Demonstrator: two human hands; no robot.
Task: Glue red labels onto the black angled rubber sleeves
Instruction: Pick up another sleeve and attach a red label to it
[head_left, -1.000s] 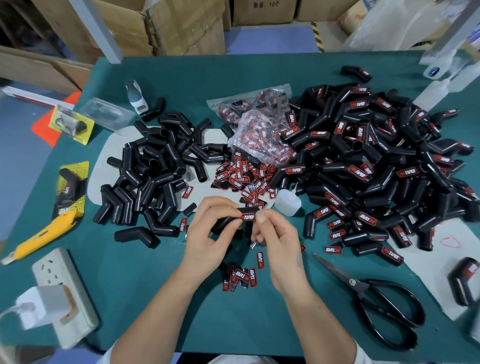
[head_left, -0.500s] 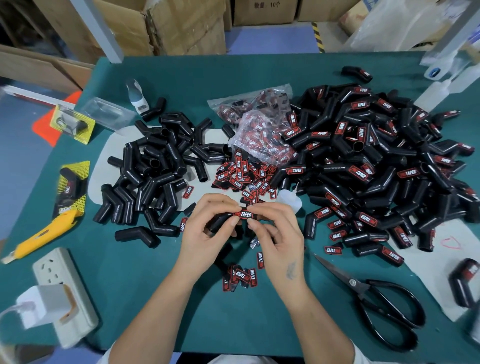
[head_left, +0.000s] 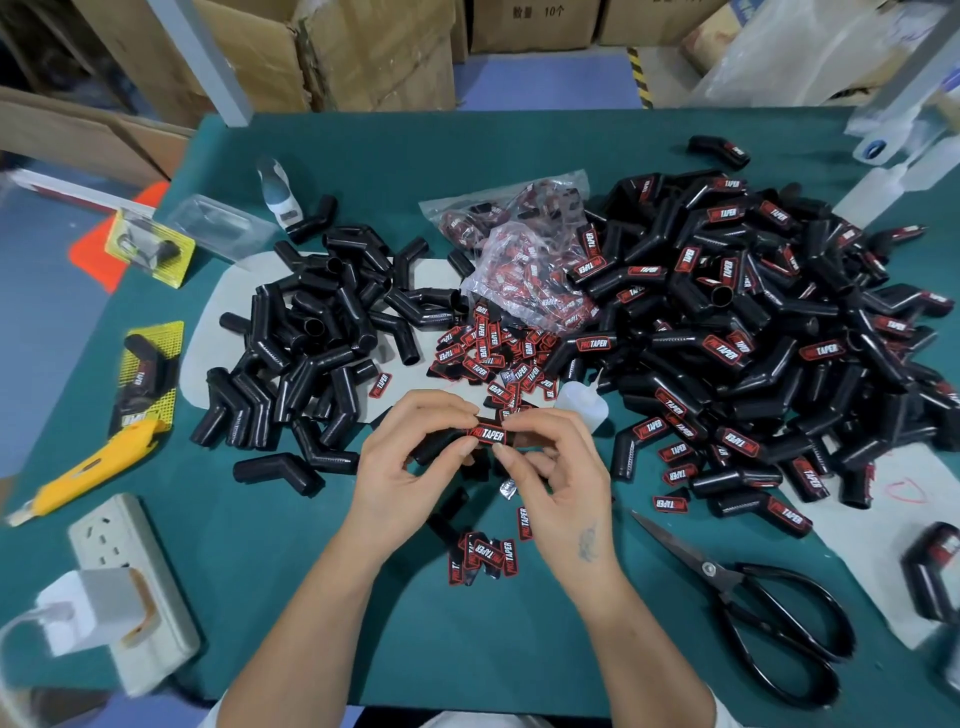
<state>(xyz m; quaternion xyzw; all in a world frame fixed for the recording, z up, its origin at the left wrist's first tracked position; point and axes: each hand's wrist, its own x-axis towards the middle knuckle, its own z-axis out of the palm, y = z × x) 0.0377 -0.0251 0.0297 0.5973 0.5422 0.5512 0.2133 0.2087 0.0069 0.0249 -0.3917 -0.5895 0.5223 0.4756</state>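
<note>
Between both hands sits one black angled rubber sleeve (head_left: 439, 447) with a red label (head_left: 487, 434) on its top face. My left hand (head_left: 410, 467) grips the sleeve's left part. My right hand (head_left: 556, 478) pinches the sleeve's right end at the label. A heap of unlabelled sleeves (head_left: 311, 343) lies to the left. A large heap of labelled sleeves (head_left: 753, 338) fills the right. Loose red labels (head_left: 488, 353) lie past my hands, and a few more labels (head_left: 483, 553) lie below them. A small white glue bottle (head_left: 579, 405) stands just right of my hands.
Black scissors (head_left: 769, 618) lie at the lower right. A yellow utility knife (head_left: 88, 467) and a white power strip (head_left: 130, 587) sit at the left. Clear bags of labels (head_left: 519, 249) lie at the centre back. Cardboard boxes (head_left: 332, 52) stand behind the green table (head_left: 467, 156).
My hands have lifted the sleeve slightly away from me, and my right fingers have shifted over the label's right end. The heaps have not moved.
</note>
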